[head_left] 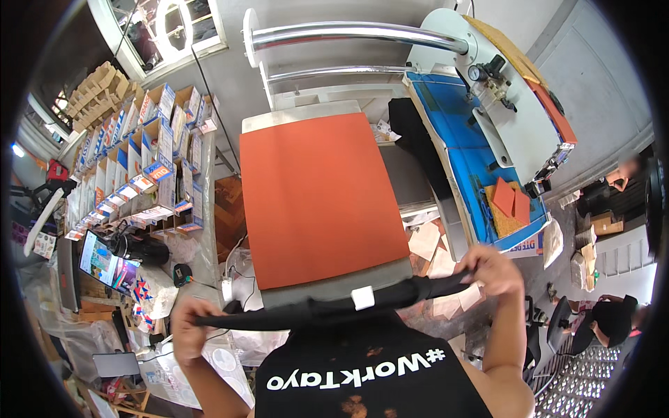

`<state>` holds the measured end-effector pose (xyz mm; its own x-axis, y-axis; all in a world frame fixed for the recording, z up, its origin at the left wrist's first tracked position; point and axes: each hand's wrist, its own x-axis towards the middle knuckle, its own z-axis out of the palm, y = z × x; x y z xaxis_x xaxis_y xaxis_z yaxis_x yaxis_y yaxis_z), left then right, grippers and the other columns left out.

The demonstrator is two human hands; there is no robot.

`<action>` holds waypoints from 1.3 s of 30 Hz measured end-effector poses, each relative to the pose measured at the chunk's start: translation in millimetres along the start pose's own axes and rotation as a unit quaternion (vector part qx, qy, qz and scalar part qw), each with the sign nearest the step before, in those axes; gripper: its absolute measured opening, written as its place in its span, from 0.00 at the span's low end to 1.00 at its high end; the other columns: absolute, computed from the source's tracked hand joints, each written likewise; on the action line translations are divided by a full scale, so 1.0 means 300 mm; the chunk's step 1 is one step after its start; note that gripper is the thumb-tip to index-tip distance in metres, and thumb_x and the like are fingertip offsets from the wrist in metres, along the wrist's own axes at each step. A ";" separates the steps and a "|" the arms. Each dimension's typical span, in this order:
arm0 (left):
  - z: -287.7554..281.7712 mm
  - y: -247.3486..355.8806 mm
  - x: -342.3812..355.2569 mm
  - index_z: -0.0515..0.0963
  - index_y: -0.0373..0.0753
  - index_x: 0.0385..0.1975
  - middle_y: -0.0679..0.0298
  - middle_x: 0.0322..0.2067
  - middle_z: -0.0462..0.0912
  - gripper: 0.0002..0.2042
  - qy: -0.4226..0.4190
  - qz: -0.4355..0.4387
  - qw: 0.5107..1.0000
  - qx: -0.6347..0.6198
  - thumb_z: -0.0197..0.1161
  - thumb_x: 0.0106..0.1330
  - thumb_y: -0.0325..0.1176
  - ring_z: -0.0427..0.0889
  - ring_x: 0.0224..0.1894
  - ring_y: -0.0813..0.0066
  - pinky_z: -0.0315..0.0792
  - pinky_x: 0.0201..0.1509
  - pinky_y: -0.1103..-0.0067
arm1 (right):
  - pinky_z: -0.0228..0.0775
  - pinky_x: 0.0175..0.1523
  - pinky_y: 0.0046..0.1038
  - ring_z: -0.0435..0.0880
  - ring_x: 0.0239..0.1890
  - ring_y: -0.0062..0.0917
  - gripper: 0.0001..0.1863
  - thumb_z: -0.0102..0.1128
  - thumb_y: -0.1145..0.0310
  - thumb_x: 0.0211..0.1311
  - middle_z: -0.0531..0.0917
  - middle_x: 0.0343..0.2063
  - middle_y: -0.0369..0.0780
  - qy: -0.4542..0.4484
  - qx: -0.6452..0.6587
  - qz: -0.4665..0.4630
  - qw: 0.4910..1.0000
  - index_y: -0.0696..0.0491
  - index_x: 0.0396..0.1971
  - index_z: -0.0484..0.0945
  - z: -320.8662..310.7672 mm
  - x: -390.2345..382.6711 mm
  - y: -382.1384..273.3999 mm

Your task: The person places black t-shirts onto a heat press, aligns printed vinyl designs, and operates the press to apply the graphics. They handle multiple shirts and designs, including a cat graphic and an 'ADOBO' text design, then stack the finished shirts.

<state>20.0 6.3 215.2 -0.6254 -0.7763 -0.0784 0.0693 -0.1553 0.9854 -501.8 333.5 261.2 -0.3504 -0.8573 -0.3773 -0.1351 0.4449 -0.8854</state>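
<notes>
A black garment (306, 315) is stretched sideways in front of my chest, bunched into a long band, with a small white label (362, 298) near its middle. My left hand (189, 329) is closed around its left end, and my right hand (493, 270) grips the right end, slightly higher. Just beyond the cloth lies the flat orange-red pad (320, 195) of a heat press, on a grey lower plate (334, 282). The garment hangs at the near edge of that plate; whether it touches cannot be told.
The press's upper part (453, 139), blue and white, is swung right, with orange pieces (512, 202) on it. Black cloth (418, 143) lies beside the pad. Chrome bars (355, 33) cross behind. Cardboard bins (139, 153) and a lit screen (104, 261) stand left; people (613, 320) are at right.
</notes>
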 end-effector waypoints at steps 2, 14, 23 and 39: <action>0.026 0.129 0.092 0.69 0.40 0.33 0.66 0.30 0.74 0.14 0.120 0.101 0.976 0.150 0.70 0.59 0.34 0.74 0.31 0.77 0.70 0.40 0.80 | 0.69 0.38 0.24 0.74 0.31 0.17 0.14 0.69 0.81 0.48 0.74 0.27 0.30 0.150 -0.048 -0.079 0.984 0.53 0.28 0.71 -0.048 0.052 -0.152; -0.068 -0.501 0.607 0.74 0.30 0.60 0.48 0.57 0.81 0.33 0.183 -0.211 0.918 0.281 0.63 0.71 0.57 0.79 0.60 0.50 0.73 0.62 0.63 | 0.68 0.63 0.47 0.77 0.59 0.48 0.27 0.61 0.47 0.69 0.81 0.55 0.49 0.299 -0.253 0.008 0.920 0.55 0.54 0.79 0.319 0.670 0.269; -0.003 -0.657 0.593 0.77 0.35 0.36 0.66 0.35 0.83 0.20 0.262 -0.058 0.961 -0.059 0.54 0.80 0.48 0.80 0.36 0.75 0.76 0.45 0.77 | 0.73 0.63 0.35 0.81 0.57 0.35 0.35 0.62 0.45 0.71 0.82 0.55 0.49 0.220 0.321 0.095 0.916 0.66 0.58 0.74 0.204 0.691 0.409; 0.022 -0.645 0.131 0.79 0.33 0.46 0.66 0.36 0.82 0.15 0.226 -0.077 0.960 0.145 0.51 0.81 0.40 0.79 0.40 0.79 0.73 0.48 0.79 | 0.82 0.55 0.38 0.87 0.48 0.35 0.32 0.65 0.52 0.70 0.85 0.50 0.48 0.198 0.343 0.144 0.907 0.64 0.60 0.73 0.242 0.332 0.607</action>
<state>-23.2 9.8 22.5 -0.2050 -0.9539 -0.2194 -0.2573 -0.1637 0.9524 -494.0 310.3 42.7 -0.6031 -0.5112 -0.6124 0.5752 0.2532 -0.7778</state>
